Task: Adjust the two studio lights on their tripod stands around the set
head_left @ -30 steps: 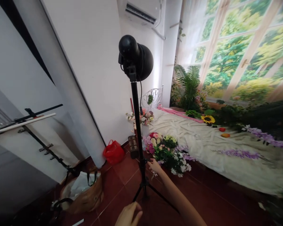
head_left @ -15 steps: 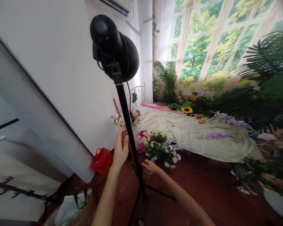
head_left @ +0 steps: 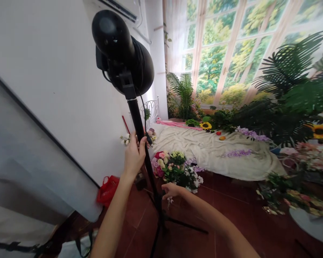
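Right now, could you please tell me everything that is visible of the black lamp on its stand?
The lamp is smooth, rounded and black, seemingly metal or plastic, its back toward the camera. A thin cable hangs beneath it. Its black pole appears slanted and stands on spread legs over reddish floor tiles. The left hand wraps around the pole; the right hand is at the lower collar, contact unclear.
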`<state>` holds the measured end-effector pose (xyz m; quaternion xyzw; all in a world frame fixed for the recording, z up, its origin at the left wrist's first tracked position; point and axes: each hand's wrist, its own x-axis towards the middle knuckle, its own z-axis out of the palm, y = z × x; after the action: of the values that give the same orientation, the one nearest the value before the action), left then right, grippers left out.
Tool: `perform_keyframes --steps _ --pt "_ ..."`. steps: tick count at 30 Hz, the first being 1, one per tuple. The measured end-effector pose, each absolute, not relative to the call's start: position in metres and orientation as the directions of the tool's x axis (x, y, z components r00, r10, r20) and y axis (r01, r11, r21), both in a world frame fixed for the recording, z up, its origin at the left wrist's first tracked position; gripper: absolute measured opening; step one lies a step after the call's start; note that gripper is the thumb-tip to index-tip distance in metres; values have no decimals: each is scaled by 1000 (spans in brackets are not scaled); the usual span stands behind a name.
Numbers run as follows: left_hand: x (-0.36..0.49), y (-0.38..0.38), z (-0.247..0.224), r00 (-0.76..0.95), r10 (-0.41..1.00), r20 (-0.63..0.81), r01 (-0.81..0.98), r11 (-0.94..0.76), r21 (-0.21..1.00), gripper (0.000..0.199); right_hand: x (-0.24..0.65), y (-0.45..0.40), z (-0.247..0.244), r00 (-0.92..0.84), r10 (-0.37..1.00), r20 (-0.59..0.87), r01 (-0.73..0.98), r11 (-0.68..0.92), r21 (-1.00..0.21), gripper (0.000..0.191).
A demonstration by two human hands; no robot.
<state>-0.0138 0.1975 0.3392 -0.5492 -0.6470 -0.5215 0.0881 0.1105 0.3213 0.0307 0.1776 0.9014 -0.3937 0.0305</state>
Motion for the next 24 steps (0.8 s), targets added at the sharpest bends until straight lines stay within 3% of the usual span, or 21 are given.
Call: perform_keyframes --steps 8,13,16,18,20,22,24 --pt "-15 203 337 -402 628 666 768 -164 619 42 112 310 20 -966 258 -7 232 857 -459 27" --pt "-18 205 335 -410 648 642 717 -207 666 45 111 305 8 -971 241 5 232 943 -240 12" --pt "-19 206 335 -414 654 633 694 -223 685 46 110 304 0 -981 193 1 189 962 -198 11" --pt "-20 207 335 -415 655 632 692 -223 686 45 109 304 -3 -970 241 7 232 942 -243 9" --pt "-20 207 335 -416 658 627 690 -221 689 45 109 306 0 -925 380 -3 353 857 -375 17" --pt "-20 207 335 -418 663 621 687 -216 693 44 109 310 6 -871 469 -145 456 664 -592 31" --pt "-21 207 335 -422 666 615 681 -215 700 44 109 316 15 -828 428 -361 522 358 -774 45"
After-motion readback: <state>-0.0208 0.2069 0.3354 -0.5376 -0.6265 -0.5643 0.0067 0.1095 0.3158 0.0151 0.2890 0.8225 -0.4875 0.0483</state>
